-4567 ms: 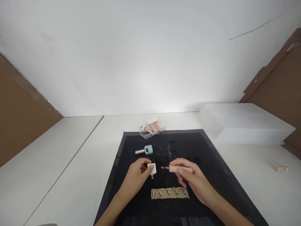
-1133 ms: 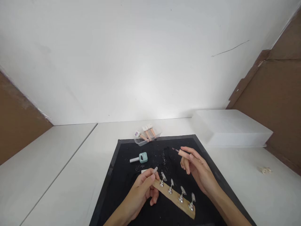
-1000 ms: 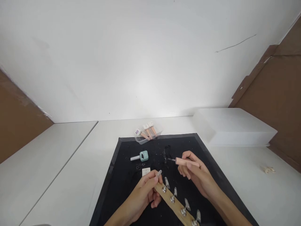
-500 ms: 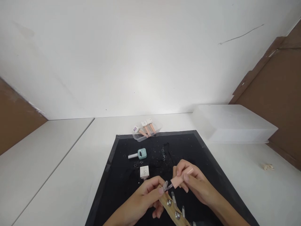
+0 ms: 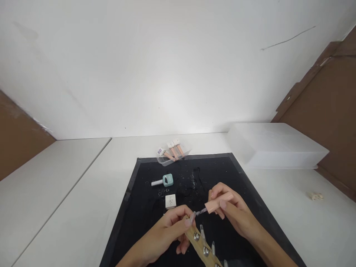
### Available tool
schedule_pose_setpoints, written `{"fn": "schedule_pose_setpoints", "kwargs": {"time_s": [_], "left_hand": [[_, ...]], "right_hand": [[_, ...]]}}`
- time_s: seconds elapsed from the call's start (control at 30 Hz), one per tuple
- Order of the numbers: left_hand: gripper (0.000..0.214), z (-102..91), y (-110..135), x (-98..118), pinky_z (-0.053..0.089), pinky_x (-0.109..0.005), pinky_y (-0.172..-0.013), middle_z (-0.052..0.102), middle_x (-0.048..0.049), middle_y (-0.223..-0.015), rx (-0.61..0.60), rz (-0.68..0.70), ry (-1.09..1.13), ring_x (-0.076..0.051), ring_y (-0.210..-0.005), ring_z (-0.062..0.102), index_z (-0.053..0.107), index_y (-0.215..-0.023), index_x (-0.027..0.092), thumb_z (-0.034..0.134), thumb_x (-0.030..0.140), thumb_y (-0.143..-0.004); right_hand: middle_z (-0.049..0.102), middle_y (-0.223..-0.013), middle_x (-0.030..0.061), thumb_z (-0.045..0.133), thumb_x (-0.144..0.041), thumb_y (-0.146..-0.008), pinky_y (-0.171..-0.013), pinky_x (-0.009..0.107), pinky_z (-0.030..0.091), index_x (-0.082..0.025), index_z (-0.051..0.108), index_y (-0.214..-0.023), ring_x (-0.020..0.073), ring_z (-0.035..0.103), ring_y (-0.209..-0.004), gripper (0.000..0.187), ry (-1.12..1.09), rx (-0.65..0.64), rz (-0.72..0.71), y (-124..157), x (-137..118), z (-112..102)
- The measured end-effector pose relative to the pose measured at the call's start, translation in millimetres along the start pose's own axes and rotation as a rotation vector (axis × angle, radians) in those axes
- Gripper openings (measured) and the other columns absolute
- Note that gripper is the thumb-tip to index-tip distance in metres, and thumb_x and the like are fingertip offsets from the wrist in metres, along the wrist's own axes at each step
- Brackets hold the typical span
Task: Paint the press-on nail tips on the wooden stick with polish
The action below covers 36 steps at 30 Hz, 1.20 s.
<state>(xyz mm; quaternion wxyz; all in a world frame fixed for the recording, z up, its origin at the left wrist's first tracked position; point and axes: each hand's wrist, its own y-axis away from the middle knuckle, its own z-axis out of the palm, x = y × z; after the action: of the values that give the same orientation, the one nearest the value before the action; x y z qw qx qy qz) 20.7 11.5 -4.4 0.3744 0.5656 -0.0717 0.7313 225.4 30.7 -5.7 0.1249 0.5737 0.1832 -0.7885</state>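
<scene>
You're in a nail-art workspace: white table (image 5: 83, 193), black mat (image 5: 218, 170), teal nail-polish bottle (image 5: 168, 180) and strip of false nails (image 5: 199, 245), between brown side panels (image 5: 328, 107)

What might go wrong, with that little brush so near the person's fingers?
The dark brush on the long pale pink handle, held in the right hand, is right by the left fingertips, so it might smear them. The left hand grips the tan strip near one end; it could tilt, jostling the clear, nail-shaped tips on silver metal stands. The white square bottle sits just beyond that hand, which might bump it.
</scene>
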Motion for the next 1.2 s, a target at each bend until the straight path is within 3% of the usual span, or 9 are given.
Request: {"fn": "schedule_pose_setpoints", "kwargs": {"time_s": [0.27,0.43,0.53,0.77,0.93,1.03,1.2], "left_hand": [[0.028,0.8,-0.5,-0.5,0.03,-0.016,-0.04,0.045,0.0061,-0.055,0.037,-0.004,-0.078,-0.003,-0.041,0.042,0.047,-0.075,0.017,0.051,0.044,-0.079],[0.032,1.8,-0.9,-1.6,0.029,-0.016,-0.039,0.042,0.0078,-0.053,0.053,0.008,-0.102,-0.002,-0.04,0.042,0.046,-0.072,0.017,0.054,0.047,-0.075],[0.032,0.6,-1.9,-4.0,0.029,-0.016,-0.038,0.039,0.0088,-0.051,0.06,0.019,-0.147,-0.002,-0.039,0.041,0.046,-0.071,0.017,0.054,0.048,-0.075],[0.032,-2.1,-2.7,-9.7,0.026,-0.015,-0.036,0.035,0.0103,-0.047,0.05,0.049,-0.223,-0.002,-0.036,0.038,0.048,-0.073,0.017,0.053,0.048,-0.076],[0.032,-1.1,-3.8,-8.3,0.026,-0.015,-0.035,0.036,0.0099,-0.048,0.06,0.043,-0.241,-0.002,-0.035,0.038,0.048,-0.071,0.017,0.053,0.049,-0.075],[0.033,-0.1,-3.3,-8.5,0.025,-0.015,-0.035,0.036,0.0098,-0.048,0.058,0.053,-0.244,-0.002,-0.035,0.037,0.048,-0.07,0.017,0.054,0.049,-0.074],[0.036,0.5,-2.5,-11.2,0.024,-0.015,-0.035,0.038,0.009,-0.049,0.053,0.071,-0.257,-0.001,-0.035,0.035,0.048,-0.069,0.016,0.055,0.052,-0.072]], "right_hand": [[0.047,-0.063,-0.0024,0.056,-0.04,-0.082,-0.049,0.023,0.03,-0.019,0.061,-0.085,0.0085,0.038,-0.05,0.023,0.014,-0.108,0.006,1.1,-1.1,6.5],[0.052,-0.072,0.0008,0.056,-0.037,-0.083,-0.05,0.024,0.032,-0.018,0.062,-0.081,0.01,0.039,-0.052,0.02,0.175,0.053,-0.008,0.8,-0.8,2.1],[0.049,-0.066,-0.0002,0.054,-0.038,-0.084,-0.048,0.024,0.028,-0.018,0.062,-0.079,0.0108,0.037,-0.051,0.022,0.174,0.128,-0.031,1.5,2.7,-1.3],[0.045,-0.06,-0.0023,0.057,-0.042,-0.08,-0.045,0.024,0.025,-0.017,0.061,-0.08,0.0092,0.033,-0.047,0.026,0.062,-0.09,0.018,2.0,-0.6,5.7],[0.055,-0.07,0.0008,0.056,-0.035,-0.083,-0.047,0.023,0.029,-0.018,0.061,-0.071,0.0088,0.038,-0.048,0.021,0.175,0.027,0.003,-1.7,-2.2,4.5],[0.055,-0.064,-0.0006,0.057,-0.038,-0.082,-0.046,0.024,0.029,-0.019,0.062,-0.074,0.0095,0.037,-0.047,0.021,0.155,0.101,-0.004,-2.4,2.8,0.5],[0.049,-0.056,-0.0022,0.059,-0.043,-0.079,-0.046,0.025,0.031,-0.016,0.063,-0.078,0.0086,0.035,-0.043,0.027,0.033,-0.02,0.032,0.0,5.1,2.4]]}}
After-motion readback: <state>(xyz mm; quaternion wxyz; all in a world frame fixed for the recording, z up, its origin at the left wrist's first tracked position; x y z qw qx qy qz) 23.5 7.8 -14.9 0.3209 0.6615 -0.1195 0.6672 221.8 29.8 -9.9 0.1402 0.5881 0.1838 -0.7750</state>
